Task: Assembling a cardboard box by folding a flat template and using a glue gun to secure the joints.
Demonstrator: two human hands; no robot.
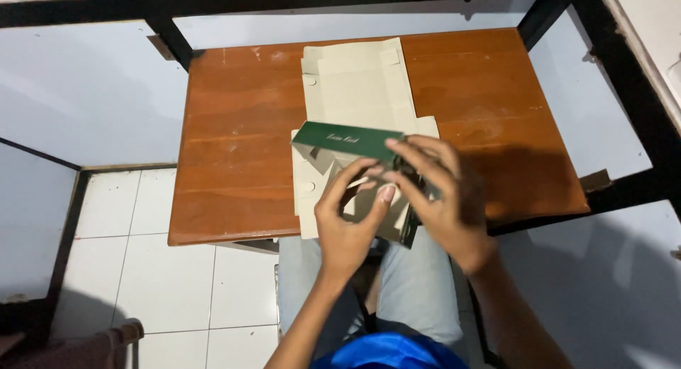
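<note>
A blue garment (386, 353) is seen lowest, nearest the camera. Above it, at the near edge of the wooden counter (234, 191), a half-folded cardboard box with a green flap (346, 139) is held by both hands. The left hand (349, 220) is closed on its near side, and the fingers of the right hand (440, 195) are wrapped over its right end. Beyond the box, a flat beige cardboard sheet (358, 85) is laid.

Flat beige cardboard box blank (333, 191), one dark green flap folded upright; partly folded, overhanging the near bench edge.
</note>
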